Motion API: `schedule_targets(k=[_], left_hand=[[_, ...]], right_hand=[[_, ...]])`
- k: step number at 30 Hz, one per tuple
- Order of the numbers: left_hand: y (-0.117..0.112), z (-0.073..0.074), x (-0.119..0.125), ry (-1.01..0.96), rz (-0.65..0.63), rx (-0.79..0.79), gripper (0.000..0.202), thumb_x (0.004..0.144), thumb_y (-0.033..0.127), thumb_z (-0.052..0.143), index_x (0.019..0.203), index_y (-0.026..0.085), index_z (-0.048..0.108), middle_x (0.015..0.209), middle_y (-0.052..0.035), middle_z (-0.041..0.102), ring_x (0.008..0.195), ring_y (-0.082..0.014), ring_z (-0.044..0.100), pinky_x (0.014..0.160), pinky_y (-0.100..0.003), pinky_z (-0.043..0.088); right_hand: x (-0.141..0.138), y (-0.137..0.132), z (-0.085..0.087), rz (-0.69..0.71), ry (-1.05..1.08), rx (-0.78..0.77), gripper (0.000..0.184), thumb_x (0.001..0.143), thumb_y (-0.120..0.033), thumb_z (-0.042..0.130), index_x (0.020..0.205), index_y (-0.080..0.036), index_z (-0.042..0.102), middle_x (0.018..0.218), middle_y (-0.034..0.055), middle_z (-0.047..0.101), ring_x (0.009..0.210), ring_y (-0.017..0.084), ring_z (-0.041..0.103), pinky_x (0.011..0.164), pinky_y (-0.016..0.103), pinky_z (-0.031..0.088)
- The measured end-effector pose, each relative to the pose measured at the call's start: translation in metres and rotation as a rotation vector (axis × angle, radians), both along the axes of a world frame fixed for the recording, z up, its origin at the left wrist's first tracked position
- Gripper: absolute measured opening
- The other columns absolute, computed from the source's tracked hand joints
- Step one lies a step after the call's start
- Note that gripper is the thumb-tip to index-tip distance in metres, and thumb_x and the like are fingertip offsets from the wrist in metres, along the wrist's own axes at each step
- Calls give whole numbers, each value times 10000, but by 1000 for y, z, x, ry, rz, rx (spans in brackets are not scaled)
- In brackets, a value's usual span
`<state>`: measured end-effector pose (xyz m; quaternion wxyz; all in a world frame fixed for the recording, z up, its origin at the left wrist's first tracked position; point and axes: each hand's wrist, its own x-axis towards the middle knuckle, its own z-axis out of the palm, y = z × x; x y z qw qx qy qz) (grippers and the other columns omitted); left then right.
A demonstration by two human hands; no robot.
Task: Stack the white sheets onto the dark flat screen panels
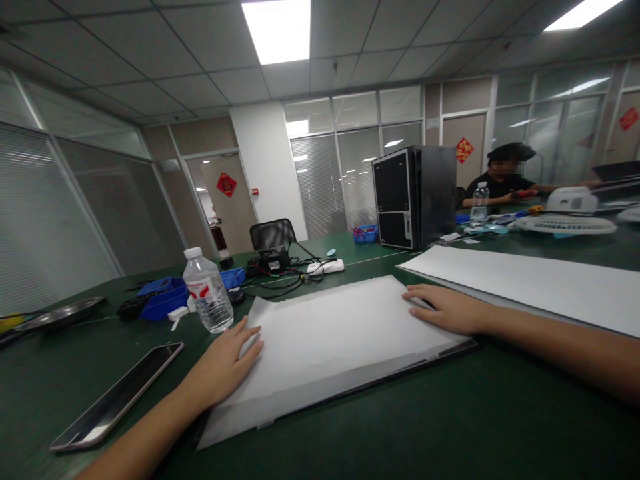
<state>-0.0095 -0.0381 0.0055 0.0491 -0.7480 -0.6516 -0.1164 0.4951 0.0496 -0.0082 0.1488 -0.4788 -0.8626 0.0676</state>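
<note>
Two bare hands work here, well apart, one at each side of a single white sheet [335, 327] on the green table [425, 420]. The left hand [223, 363] lies loosely spread at the sheet's left edge, fingertips on the paper, clamped on nothing. The right hand [447, 307] is just as slack, fingers part-spread over the right edge, touching it without gripping. The sheet lies flat straight in front of the person; a dark edge shows beneath its near side, but what it belongs to I can't tell.

Beside the left forearm lies one phone [117, 400]; just beyond the left hand stands one upright water bottle [207, 300]. Past the right hand lies a larger white board [540, 287], whether one layer or more I can't say.

Farther off, I count three blue bins [165, 300], one white power strip [326, 267] among black cables, one upright computer tower [437, 193] and one mesh-backed chair [273, 233]. To the right, a second water bottle [480, 207] stands near a white round grille [565, 225], and one co-worker [493, 189] in a dark cap sits behind them.
</note>
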Motion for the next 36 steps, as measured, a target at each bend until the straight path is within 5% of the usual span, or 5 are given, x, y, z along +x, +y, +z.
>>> schedule_targets(k=[36], left_hand=[[-3, 0, -2, -50, -66, -30, 594, 968, 582, 444, 1379, 206, 648, 1624, -138, 410, 1475, -363, 401, 1218, -524, 309]], right_hand=[[3, 0, 0, 9, -25, -10, 743, 963, -715, 397, 1458, -183, 552, 1542, 127, 450, 1384, 365, 450, 1187, 535, 340]])
